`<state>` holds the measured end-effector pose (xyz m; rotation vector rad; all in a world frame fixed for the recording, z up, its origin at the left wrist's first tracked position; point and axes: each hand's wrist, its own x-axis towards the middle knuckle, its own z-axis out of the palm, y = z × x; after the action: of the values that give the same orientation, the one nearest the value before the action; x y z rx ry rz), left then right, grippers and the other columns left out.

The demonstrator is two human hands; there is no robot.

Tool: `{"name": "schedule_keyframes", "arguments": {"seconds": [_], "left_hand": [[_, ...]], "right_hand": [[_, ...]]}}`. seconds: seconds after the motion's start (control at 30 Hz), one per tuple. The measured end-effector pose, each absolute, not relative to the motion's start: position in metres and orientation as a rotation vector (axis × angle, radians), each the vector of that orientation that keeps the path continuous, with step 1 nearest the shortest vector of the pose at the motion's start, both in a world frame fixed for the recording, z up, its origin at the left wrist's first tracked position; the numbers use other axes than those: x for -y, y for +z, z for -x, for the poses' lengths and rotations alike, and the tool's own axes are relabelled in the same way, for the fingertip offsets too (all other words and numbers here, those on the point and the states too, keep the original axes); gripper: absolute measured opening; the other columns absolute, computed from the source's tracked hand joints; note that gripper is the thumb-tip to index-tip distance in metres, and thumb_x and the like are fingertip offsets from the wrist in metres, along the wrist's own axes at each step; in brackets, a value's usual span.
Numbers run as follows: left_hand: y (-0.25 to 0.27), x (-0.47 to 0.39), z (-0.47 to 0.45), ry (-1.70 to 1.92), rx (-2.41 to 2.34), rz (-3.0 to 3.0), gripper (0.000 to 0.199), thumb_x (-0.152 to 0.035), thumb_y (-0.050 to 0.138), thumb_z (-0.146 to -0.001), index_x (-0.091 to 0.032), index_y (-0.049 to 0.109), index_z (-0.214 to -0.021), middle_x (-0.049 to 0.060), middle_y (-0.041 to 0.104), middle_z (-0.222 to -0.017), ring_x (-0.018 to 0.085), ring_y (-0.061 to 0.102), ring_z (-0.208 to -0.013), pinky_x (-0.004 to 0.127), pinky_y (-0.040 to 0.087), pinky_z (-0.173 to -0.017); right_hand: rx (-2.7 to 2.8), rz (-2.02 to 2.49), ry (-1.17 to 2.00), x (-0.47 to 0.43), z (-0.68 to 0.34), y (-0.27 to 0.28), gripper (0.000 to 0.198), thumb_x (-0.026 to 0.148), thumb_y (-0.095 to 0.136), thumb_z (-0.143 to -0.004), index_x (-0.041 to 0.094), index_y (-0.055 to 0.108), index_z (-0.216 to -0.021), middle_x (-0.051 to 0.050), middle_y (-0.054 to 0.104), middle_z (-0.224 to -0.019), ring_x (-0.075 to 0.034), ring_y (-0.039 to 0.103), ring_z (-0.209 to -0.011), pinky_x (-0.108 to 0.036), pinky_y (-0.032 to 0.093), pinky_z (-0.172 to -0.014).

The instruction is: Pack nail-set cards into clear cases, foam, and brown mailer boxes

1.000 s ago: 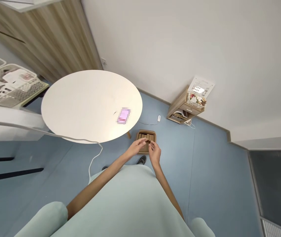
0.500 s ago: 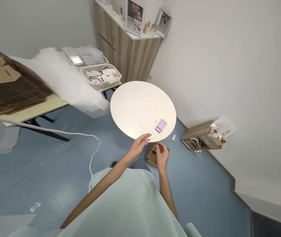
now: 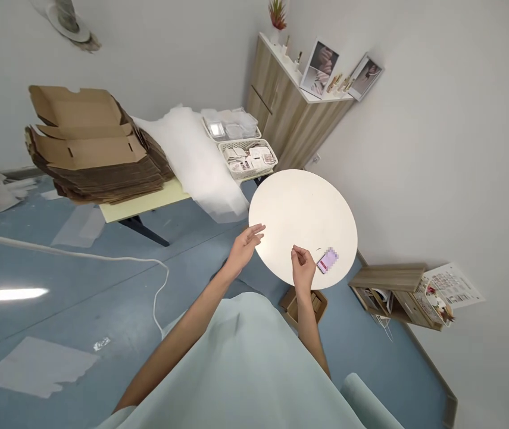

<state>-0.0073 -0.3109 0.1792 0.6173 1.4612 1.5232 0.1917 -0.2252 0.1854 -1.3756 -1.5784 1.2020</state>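
Observation:
My left hand (image 3: pixel 246 247) is at the left edge of the round white table (image 3: pixel 301 202), its fingers stretched out and slightly apart. It holds nothing that I can see. Over the table's front part is my right hand (image 3: pixel 303 268), thumb and fingertips brought together in a pinch. Anything between them is too small to make out. Just right of that hand lies a phone (image 3: pixel 327 261) with a lit, partly blurred screen. Below the table's front edge an open cardboard box (image 3: pixel 319 307) shows, partly covered by my right forearm.
Left of the table, a low bench (image 3: pixel 147 204) carries stacked flat cardboard boxes (image 3: pixel 97 155), white foam sheeting (image 3: pixel 196 167) and plastic baskets (image 3: pixel 247 159). A wooden cabinet (image 3: pixel 287 128) stands behind. At right is a small shelf (image 3: pixel 392 292). A white cable (image 3: pixel 80 253) hangs at left.
The view has turned left, bringing more of the bench into sight. My right hand has moved from above the cardboard box onto the table area, still pinched. My left hand has shifted to the table's left edge.

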Motion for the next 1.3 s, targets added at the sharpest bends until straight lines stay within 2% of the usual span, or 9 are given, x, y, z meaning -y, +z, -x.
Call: {"name": "schedule_keyframes", "arguments": {"seconds": [0.3,0.47,0.63,0.77,0.93,1.17,1.3], "left_hand": [[0.185,0.231,0.144,1.574,-1.627,-0.501,0.060,-0.053,0.068,-0.094,-0.022,0.069,-0.145,0.016,0.069,-0.159,0.035,0.068,-0.143,0.050,0.055,-0.119],[0.161,0.182,0.199,1.523,-1.693,-0.449,0.061,-0.055,0.070,-0.094,-0.014,0.072,-0.139,0.018,0.078,-0.140,0.030,0.077,-0.118,0.046,0.061,-0.107],[0.131,0.127,0.246,1.407,-1.765,-0.468,0.043,-0.042,0.071,-0.095,-0.014,0.076,-0.127,0.013,0.083,-0.121,0.026,0.079,-0.102,0.038,0.063,-0.096],[0.110,0.080,0.282,1.179,-1.940,-0.611,0.033,-0.031,0.065,-0.097,-0.017,0.078,-0.125,0.010,0.085,-0.121,0.027,0.080,-0.103,0.037,0.059,-0.100],[0.083,0.031,0.315,0.867,-2.114,-0.731,0.029,-0.033,0.069,-0.096,-0.018,0.082,-0.117,0.013,0.086,-0.112,0.035,0.078,-0.115,0.043,0.056,-0.104],[0.044,-0.013,0.330,0.595,-2.044,-0.882,0.033,-0.029,0.063,-0.098,-0.013,0.079,-0.122,0.019,0.086,-0.099,0.039,0.075,-0.122,0.047,0.055,-0.105],[0.035,-0.022,0.332,0.546,-2.004,-0.946,0.029,-0.027,0.058,-0.100,-0.013,0.080,-0.114,0.021,0.085,-0.102,0.041,0.075,-0.119,0.047,0.055,-0.103]], "right_hand": [[1.574,1.318,1.295,0.157,-0.065,0.189,0.040,0.051,0.073,-0.095,0.018,0.079,-0.115,-0.016,0.084,-0.125,-0.029,0.079,-0.119,-0.047,0.063,-0.110],[1.565,1.338,1.309,0.138,-0.018,0.191,0.036,0.048,0.072,-0.096,0.018,0.079,-0.115,-0.016,0.084,-0.127,-0.029,0.079,-0.119,-0.047,0.063,-0.111],[1.539,1.409,1.276,0.124,0.005,0.192,0.036,0.049,0.072,-0.096,0.019,0.079,-0.115,-0.015,0.084,-0.127,-0.028,0.079,-0.121,-0.047,0.063,-0.114],[1.500,1.527,1.195,0.116,0.016,0.200,0.036,0.049,0.072,-0.097,0.019,0.080,-0.116,-0.015,0.084,-0.128,-0.029,0.078,-0.124,-0.047,0.062,-0.114],[1.418,1.674,1.068,0.116,0.034,0.210,0.038,0.051,0.072,-0.097,0.019,0.080,-0.117,-0.014,0.084,-0.130,-0.029,0.078,-0.127,-0.046,0.063,-0.114],[1.226,1.818,0.947,0.136,0.056,0.206,0.041,0.054,0.076,-0.095,0.019,0.082,-0.116,-0.016,0.085,-0.129,-0.032,0.080,-0.125,-0.049,0.065,-0.112],[1.174,1.861,0.900,0.149,0.062,0.202,0.040,0.053,0.077,-0.095,0.020,0.083,-0.116,-0.015,0.085,-0.128,-0.032,0.080,-0.126,-0.050,0.065,-0.113]]}}
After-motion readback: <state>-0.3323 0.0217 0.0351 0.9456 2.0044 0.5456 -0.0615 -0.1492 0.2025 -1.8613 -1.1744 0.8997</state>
